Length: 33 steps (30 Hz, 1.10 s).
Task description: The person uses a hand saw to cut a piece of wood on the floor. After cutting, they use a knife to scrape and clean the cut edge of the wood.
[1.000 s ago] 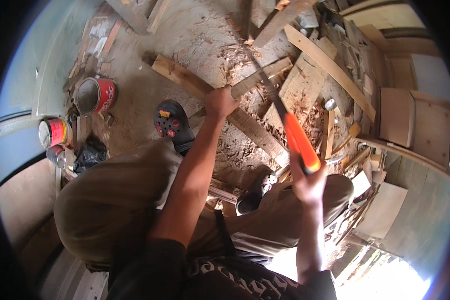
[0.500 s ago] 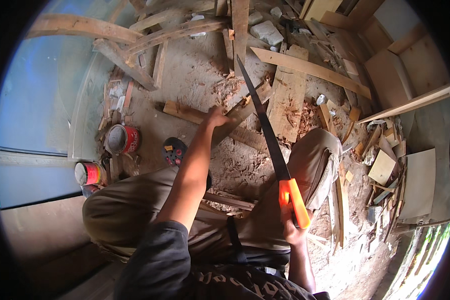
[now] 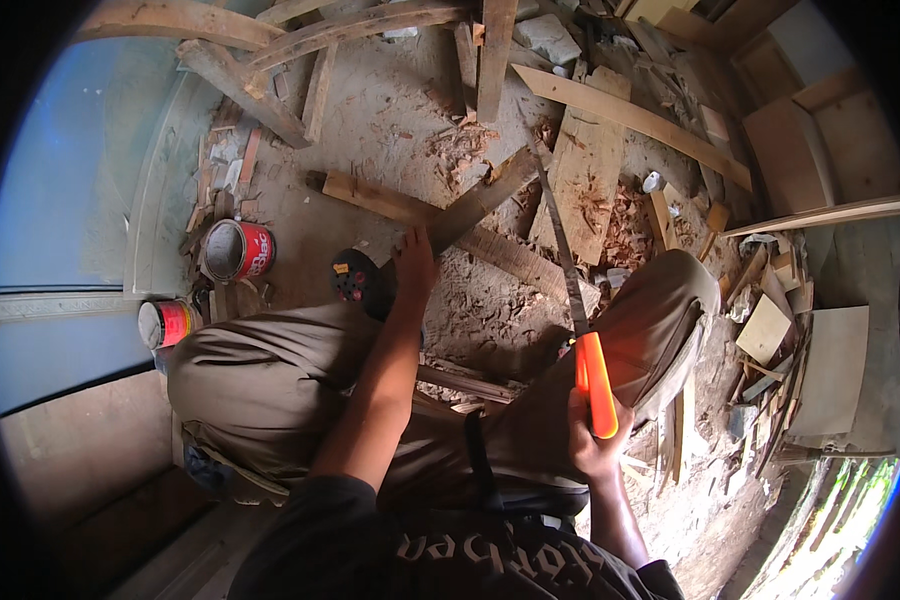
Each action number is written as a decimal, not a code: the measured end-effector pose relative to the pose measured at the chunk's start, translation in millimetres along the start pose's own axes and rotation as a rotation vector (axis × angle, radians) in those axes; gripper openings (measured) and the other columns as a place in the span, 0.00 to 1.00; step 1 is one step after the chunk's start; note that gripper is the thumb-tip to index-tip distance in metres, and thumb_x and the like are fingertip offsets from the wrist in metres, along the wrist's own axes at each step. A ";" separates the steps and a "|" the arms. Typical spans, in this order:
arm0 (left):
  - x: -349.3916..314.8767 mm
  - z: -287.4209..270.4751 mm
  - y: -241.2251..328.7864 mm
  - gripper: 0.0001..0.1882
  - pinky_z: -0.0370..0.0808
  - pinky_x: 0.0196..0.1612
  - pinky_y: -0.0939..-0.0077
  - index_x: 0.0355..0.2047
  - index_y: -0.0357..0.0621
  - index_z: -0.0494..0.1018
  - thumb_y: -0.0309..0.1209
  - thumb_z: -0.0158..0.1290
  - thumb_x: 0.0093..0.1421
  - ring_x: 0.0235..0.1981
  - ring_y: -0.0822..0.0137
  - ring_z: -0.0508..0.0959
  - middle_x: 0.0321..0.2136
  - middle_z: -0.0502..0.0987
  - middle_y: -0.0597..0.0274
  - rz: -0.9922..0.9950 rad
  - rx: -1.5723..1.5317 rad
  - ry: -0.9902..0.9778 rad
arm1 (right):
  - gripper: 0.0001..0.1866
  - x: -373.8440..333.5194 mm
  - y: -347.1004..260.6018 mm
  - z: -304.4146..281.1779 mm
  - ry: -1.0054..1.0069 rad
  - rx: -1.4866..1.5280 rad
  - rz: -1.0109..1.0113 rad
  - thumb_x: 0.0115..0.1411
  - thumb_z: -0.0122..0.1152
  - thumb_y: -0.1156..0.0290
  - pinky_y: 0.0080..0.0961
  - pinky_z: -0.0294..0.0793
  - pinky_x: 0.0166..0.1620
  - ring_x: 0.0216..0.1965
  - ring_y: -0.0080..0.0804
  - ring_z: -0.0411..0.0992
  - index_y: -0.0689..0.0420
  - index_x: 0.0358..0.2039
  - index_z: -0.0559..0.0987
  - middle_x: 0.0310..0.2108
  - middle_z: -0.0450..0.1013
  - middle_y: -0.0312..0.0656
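Observation:
My right hand (image 3: pixel 598 440) is closed round the orange handle (image 3: pixel 596 385) of a handsaw, near my right knee. The saw's long dark blade (image 3: pixel 562 225) points away from me, seen nearly edge-on, and passes by the far end of a short wooden board (image 3: pixel 485 202). I cannot tell whether the blade touches the wood. My left hand (image 3: pixel 415 262) grips this board at its near end. The board lies slantwise across a longer plank (image 3: pixel 510 255) on the ground. A chipped, pale notch shows on the board near its far end.
A red can (image 3: pixel 238 250) and a smaller can (image 3: pixel 166 323) stand at left. Wooden frame beams (image 3: pixel 365 32) cross the far side. A wide plank (image 3: pixel 582 185) and a long pale board (image 3: pixel 635 118) lie beyond the saw. Scrap wood (image 3: pixel 765 330) is heaped at right.
My left hand has shifted toward the board's near end. The saw has turned so its blade shows thinner, and its blade now runs beside the board's far end. The whole view has shifted slightly.

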<state>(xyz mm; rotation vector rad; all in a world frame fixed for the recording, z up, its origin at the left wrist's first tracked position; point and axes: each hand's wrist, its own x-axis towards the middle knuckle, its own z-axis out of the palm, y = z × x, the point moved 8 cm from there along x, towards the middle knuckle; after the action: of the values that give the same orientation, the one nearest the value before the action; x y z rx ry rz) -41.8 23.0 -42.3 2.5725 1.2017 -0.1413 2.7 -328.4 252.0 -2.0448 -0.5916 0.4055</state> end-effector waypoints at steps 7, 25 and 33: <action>13.0 4.3 5.1 0.48 0.63 0.63 0.32 0.69 0.46 0.52 0.36 0.68 0.55 0.67 0.47 0.62 0.65 0.60 0.51 -0.026 0.035 -0.130 | 0.04 2.6 -11.1 12.8 -0.001 -0.015 -0.261 0.54 0.62 0.77 0.30 0.71 0.25 0.17 0.40 0.72 0.61 0.25 0.76 0.18 0.71 0.44; 36.7 -24.7 -14.5 0.38 0.60 0.60 0.24 0.69 0.48 0.53 0.44 0.57 0.64 0.63 0.43 0.67 0.62 0.68 0.46 0.007 -0.211 -0.025 | 0.09 5.8 -5.7 23.1 -0.105 0.021 -0.194 0.50 0.65 0.75 0.32 0.77 0.31 0.25 0.45 0.78 0.62 0.33 0.79 0.24 0.77 0.49; 56.0 -22.9 -11.2 0.33 0.65 0.56 0.29 0.60 0.47 0.63 0.48 0.59 0.61 0.58 0.43 0.72 0.54 0.73 0.47 0.034 -0.183 -0.086 | 0.09 58.0 0.1 42.8 -0.248 0.019 0.103 0.58 0.63 0.71 0.31 0.75 0.30 0.21 0.31 0.76 0.64 0.32 0.80 0.19 0.75 0.49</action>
<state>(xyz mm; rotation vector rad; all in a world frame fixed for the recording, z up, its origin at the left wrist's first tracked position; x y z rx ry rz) -15.0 77.9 -35.0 2.4017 1.0862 -0.1262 29.3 -266.1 227.4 -2.0266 -0.6291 0.7300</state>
